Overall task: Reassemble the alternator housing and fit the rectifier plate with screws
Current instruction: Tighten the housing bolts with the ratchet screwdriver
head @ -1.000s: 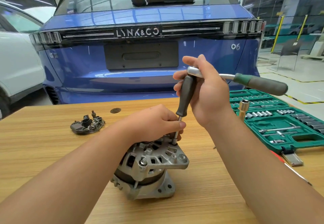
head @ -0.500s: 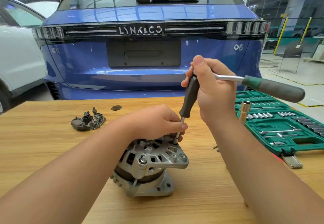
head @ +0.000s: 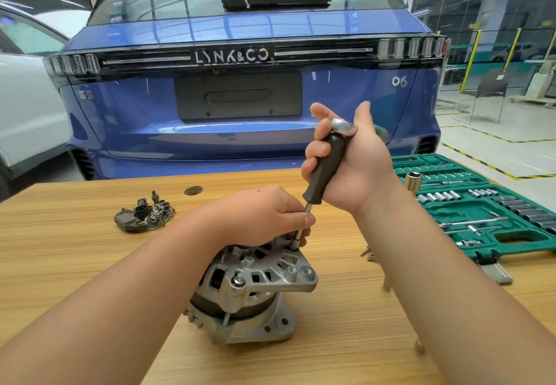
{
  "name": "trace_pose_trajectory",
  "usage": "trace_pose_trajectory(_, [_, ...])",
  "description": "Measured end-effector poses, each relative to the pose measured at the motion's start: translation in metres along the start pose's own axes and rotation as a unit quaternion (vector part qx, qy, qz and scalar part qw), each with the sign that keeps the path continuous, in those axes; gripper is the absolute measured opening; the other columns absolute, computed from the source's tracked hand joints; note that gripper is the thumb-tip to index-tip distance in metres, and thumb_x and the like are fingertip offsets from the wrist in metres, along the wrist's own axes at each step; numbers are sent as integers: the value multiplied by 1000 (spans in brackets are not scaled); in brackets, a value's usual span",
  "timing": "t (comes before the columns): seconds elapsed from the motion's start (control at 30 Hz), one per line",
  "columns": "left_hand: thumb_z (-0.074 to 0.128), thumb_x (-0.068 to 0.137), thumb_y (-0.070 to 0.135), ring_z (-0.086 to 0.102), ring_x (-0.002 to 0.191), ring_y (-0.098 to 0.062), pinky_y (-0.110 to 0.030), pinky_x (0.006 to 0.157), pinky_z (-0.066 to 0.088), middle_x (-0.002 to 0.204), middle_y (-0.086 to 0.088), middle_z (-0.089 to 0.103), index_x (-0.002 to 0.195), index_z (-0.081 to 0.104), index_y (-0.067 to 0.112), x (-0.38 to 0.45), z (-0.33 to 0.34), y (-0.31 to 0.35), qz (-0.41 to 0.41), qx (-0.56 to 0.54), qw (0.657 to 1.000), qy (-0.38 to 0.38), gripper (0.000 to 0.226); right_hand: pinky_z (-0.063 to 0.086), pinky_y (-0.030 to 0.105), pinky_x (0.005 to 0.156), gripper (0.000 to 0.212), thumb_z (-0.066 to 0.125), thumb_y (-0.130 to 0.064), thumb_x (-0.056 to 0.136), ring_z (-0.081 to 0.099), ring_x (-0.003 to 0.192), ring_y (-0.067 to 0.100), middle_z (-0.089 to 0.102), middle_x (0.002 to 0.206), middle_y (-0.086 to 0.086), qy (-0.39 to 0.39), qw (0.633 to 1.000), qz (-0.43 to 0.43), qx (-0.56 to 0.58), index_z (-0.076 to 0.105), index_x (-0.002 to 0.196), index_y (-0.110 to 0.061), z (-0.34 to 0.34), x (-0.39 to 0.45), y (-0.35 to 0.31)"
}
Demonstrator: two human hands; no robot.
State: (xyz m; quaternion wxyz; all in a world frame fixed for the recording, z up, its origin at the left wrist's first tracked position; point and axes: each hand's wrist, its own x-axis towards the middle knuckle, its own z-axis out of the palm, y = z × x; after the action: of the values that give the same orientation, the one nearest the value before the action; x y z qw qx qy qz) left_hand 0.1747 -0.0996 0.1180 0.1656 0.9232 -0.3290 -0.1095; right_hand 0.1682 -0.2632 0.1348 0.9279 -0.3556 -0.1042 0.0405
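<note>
head | socket case [head: 511, 235]: sockets | right grip [head: 358, 171] clamps driver [head: 323, 171] | left grip [head: 264, 216] pinches shaft

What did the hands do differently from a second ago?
The right hand swung the ratchet round on top of the driver handle, so its green grip, which stuck out to the right, is now hidden behind the hand. The left hand still steadies the shaft on the alternator. The rectifier plate stayed put.

wooden table [head: 75, 264] | alternator [head: 255, 294] centre; rectifier plate [head: 144, 216] far-left; green socket case [head: 487, 213] right; loose screws [head: 367, 254] between
</note>
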Motion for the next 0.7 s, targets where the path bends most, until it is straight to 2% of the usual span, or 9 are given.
trace_pose_trajectory(0.03, [46,106,48,55,62,16,-9,53,37,60,38,58,89,73,35,-1,0,0,0,-3,1000,0,34,45,21,52,69,28,-74,97,53,47,10,65,66,-7,-10,1000,6,2,73,95,-21,-1,0,0])
trace_pose_trajectory(0.13, [49,104,49,62,75,9,-24,72,46,79,34,68,88,75,37,-2,0,-4,-7,-23,1000,6,32,47,25,55,51,47,-67,94,57,56,11,65,73,-4,-65,996,-39,-48,77,91,-26,2,-1,8])
trace_pose_trajectory(0.23, [50,104,47,66,83,5,-30,85,52,91,28,73,91,74,35,-3,-1,-3,-3,-43,999,1,30,50,28,57,21,62,-38,96,60,60,15,67,77,2,-78,974,-175,-121,72,89,-21,2,-3,15])
trace_pose_trajectory(0.33, [49,104,47,66,83,5,-30,85,52,92,27,74,93,73,35,-3,-1,-1,0,-45,999,-2,29,52,30,58,17,63,-25,96,62,60,18,67,74,2,-33,941,-279,-189,70,82,-19,1,-3,17])
trace_pose_trajectory(0.4, [48,105,47,65,80,7,-27,79,50,93,27,74,93,71,37,-2,0,0,1,-44,999,-1,27,52,29,58,15,65,-25,96,66,60,18,67,71,-4,32,890,-362,-276,68,82,-22,0,-2,20])
trace_pose_trajectory(0.47, [47,105,48,62,75,11,-23,71,44,91,28,73,91,69,39,-1,1,1,2,-33,999,-3,27,49,22,55,15,66,-24,98,69,59,13,66,68,-9,85,817,-440,-364,65,83,-26,-1,-3,22])
trace_pose_trajectory(0.53, [47,105,47,62,75,12,-22,71,43,91,27,73,91,68,39,-1,1,2,3,-33,999,-8,27,47,17,52,17,65,-24,99,69,59,11,64,67,-13,106,779,-467,-405,62,83,-29,0,-4,23])
trace_pose_trajectory(0.6, [47,105,47,65,81,9,-26,79,48,94,26,74,92,68,38,-1,1,1,0,-46,999,-9,27,48,20,54,17,62,-33,100,69,59,11,65,68,-9,116,797,-428,-410,62,83,-29,2,-5,22])
trace_pose_trajectory(0.7, [48,105,48,67,86,3,-36,90,53,93,25,74,92,71,36,-2,1,-2,-7,-51,999,2,29,51,28,54,36,49,-54,100,63,55,15,68,71,-3,83,934,-245,-247,65,95,-23,10,-7,20])
